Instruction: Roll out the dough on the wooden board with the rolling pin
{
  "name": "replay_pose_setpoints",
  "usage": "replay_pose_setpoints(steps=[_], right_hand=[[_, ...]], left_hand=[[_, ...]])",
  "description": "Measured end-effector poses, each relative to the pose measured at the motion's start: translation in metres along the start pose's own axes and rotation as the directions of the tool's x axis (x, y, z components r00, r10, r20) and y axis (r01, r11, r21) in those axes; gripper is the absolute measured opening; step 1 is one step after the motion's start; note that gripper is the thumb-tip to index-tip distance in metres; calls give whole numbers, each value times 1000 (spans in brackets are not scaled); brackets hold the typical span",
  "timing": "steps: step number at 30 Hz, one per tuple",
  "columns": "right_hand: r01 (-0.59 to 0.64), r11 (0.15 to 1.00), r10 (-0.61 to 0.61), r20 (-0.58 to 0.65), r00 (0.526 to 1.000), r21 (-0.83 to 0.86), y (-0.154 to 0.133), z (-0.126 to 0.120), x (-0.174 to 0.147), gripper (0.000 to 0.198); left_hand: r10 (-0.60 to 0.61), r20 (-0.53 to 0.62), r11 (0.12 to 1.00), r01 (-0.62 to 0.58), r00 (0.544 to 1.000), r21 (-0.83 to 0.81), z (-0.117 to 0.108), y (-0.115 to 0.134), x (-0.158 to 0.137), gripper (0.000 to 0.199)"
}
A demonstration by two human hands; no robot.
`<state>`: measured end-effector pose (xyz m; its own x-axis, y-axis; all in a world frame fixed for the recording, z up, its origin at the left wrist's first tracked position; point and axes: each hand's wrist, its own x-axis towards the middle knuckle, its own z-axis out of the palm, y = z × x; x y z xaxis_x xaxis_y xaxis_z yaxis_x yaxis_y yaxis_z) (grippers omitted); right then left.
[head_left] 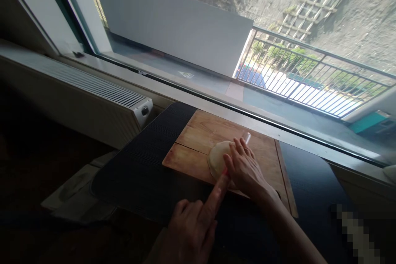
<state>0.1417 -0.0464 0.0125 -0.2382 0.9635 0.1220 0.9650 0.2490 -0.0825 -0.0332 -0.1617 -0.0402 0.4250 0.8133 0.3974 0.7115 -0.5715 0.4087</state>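
A round, flat sheet of pale dough (219, 154) lies on a wooden board (198, 132). Across its right part runs a slim rolling pin (246, 136), whose pale, shiny far end sticks out beyond my right hand (246, 169). That hand rests palm down over the pin, fingers stretched and slightly apart, thumb over the dough. Closer to me, my left hand (198, 218) has its index finger extended in line with the pin and its other fingers curled. It appears to hold the pin's near end, which is hidden beneath the fingers.
The board lies on a dark table (139, 173) with rounded corners, against a window sill (173, 88). To the left stands a white radiator (117, 111). A pale object (80, 185) is below the table's left edge. Beyond the glass is a railing (309, 76).
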Motion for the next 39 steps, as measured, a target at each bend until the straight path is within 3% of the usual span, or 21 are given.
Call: replay_pose_setpoints(steps=[4,11,14,17,22,25,27,30,34,36,39], right_hand=[[-102,994,102,-11,995,-38,12,1,-12,60],[42,995,-44,16,999,94,-52,10,81,49],[64,992,-65,8,998,106,-65,10,97,49],[74,993,-73,-18,997,91,-49,6,69,49],[-4,1000,3,-36,999,-4,12,1,-23,53],[-53,998,51,-53,997,-35,30,3,-40,60],[-63,998,61,-66,996,-27,28,6,-20,60],[-25,999,27,-68,997,37,12,6,40,56],[-6,993,4,19,1000,114,-12,1,107,51],[-27,992,22,43,999,127,-15,-1,108,51],[6,993,-4,-16,1000,115,-5,-2,65,53]], left_hand=[[21,10,999,-20,1000,-31,-1,-1,9,65],[-182,-106,978,191,978,85,-12,-44,17,50],[-222,-135,962,240,966,132,-16,-50,17,46],[-195,-97,972,205,976,114,-15,-40,14,49],[-32,-19,999,32,999,37,-7,-16,13,58],[-25,-16,999,26,1000,25,-9,-19,19,56],[-56,-52,997,58,997,44,-13,-29,25,50],[-113,-137,986,128,984,107,-21,-48,38,40],[-195,-194,952,233,962,199,-31,-64,54,34],[-210,-186,938,251,960,238,-32,-66,55,34],[-174,-171,942,214,970,258,-30,-64,48,36]])
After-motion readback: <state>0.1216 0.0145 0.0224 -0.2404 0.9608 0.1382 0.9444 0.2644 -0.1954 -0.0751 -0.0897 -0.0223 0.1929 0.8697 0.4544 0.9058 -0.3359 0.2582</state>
